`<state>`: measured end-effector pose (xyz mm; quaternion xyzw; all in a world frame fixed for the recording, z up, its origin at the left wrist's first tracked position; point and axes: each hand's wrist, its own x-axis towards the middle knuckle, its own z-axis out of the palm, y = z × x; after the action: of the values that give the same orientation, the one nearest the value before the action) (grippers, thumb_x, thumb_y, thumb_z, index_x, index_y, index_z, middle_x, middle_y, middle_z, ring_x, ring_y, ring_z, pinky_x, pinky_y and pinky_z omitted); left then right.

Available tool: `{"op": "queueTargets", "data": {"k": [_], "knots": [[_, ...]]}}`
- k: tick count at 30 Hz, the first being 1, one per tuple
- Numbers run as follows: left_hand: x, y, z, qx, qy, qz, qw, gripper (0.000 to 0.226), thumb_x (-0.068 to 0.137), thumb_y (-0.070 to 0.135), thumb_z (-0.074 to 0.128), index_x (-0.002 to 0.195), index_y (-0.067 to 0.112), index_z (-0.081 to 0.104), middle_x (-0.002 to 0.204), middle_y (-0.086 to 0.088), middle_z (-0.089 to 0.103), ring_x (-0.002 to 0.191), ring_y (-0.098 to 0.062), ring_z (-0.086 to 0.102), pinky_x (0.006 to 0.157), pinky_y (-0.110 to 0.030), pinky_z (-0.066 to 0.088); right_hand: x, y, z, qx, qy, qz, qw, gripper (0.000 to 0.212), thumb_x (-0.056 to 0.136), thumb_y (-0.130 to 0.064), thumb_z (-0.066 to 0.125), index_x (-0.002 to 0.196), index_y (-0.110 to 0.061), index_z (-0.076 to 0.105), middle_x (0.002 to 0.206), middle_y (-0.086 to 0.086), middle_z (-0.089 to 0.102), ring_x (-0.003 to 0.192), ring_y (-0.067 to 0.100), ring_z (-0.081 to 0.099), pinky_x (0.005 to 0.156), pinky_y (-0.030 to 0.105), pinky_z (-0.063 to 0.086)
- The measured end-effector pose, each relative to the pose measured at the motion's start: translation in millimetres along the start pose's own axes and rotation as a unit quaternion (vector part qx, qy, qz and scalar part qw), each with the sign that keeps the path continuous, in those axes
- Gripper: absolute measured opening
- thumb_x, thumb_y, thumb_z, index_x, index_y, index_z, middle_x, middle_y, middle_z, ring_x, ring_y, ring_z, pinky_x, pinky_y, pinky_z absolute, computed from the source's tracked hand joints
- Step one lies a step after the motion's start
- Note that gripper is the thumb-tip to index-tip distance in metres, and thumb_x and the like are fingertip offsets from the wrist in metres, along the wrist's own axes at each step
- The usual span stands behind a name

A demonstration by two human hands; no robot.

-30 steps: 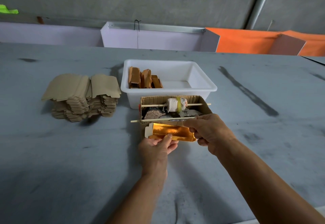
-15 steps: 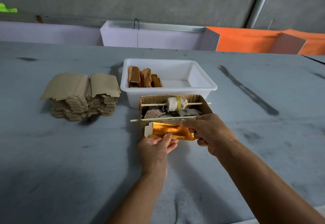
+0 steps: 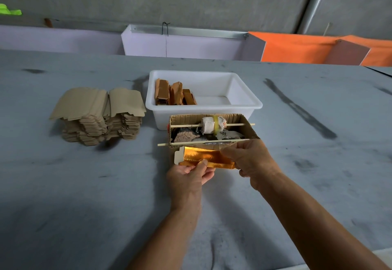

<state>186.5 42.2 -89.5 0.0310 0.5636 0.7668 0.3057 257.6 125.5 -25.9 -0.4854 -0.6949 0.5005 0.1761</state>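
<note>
Seen from the head camera, a person is holding a shiny gold foil-faced card carton blank just in front of an open brown corrugated box on a grey table. The left hand is pinching its near edge under the thumb, while the right hand is curling round its right end. The blank is looking light, thin and slick, and is likely to crease easily, so gripping along its edges and fold lines seems safest.

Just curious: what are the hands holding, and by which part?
A gold carton: the left hand pinches its near edge, the right hand grips its right end.
</note>
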Motion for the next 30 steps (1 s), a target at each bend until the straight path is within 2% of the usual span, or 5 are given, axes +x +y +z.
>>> {"op": "queueTargets", "data": {"k": [6, 13, 19, 25, 30], "knots": [[0, 2, 0, -0.009, 0.000, -0.010, 1.000, 0.006, 0.082, 0.000, 0.067, 0.079, -0.001, 0.062, 0.066, -0.009, 0.071, 0.065, -0.021, 0.072, 0.058, -0.024, 0.058, 6, 9, 10, -0.050, 0.070, -0.069, 0.994, 0.027, 0.088, -0.020, 0.063, 0.063, -0.011, 0.065, 0.061, 0.000, 0.058, 0.054, 0.009, 0.053, 0.046, 0.015, 0.037], [-1, 3, 0, -0.015, 0.000, -0.012, 1.000, 0.007, 0.082, -0.002, 0.066, 0.076, 0.001, 0.062, 0.063, -0.008, 0.071, 0.062, -0.020, 0.071, 0.056, -0.023, 0.057, 9, 13, 10, -0.039, 0.078, -0.067, 0.994, 0.029, 0.087, -0.018, 0.064, 0.059, -0.013, 0.063, 0.058, 0.001, 0.057, 0.052, 0.009, 0.051, 0.045, 0.015, 0.035], [-1, 4, 0, -0.016, 0.000, -0.010, 1.000, 0.008, 0.081, -0.003, 0.067, 0.077, 0.003, 0.063, 0.062, -0.005, 0.071, 0.062, -0.020, 0.071, 0.056, -0.023, 0.057, 5, 17, 13, -0.024, 0.048, -0.037, 0.998, 0.025, 0.087, -0.019, 0.065, 0.064, -0.010, 0.065, 0.056, 0.001, 0.053, 0.045, 0.008, 0.044, 0.037, 0.014, 0.032], [-3, 4, -1, -0.041, -0.012, -0.017, 0.999, 0.006, 0.082, -0.004, 0.066, 0.079, 0.001, 0.064, 0.065, -0.008, 0.071, 0.060, -0.020, 0.070, 0.055, -0.024, 0.057, -11, 25, 10, 0.075, -0.015, 0.006, 0.997, 0.023, 0.085, -0.015, 0.067, 0.065, -0.004, 0.061, 0.050, 0.001, 0.040, 0.039, 0.007, 0.029, 0.038, 0.020, 0.027], [-7, 4, -1, -0.071, -0.033, -0.024, 0.997, 0.005, 0.083, -0.006, 0.063, 0.083, -0.001, 0.065, 0.069, -0.011, 0.071, 0.060, -0.020, 0.070, 0.055, -0.025, 0.057, -19, 33, 11, 0.136, -0.053, -0.013, 0.989, 0.022, 0.087, -0.012, 0.065, 0.069, -0.002, 0.057, 0.050, 0.001, 0.035, 0.039, 0.007, 0.026, 0.038, 0.019, 0.023]]}}
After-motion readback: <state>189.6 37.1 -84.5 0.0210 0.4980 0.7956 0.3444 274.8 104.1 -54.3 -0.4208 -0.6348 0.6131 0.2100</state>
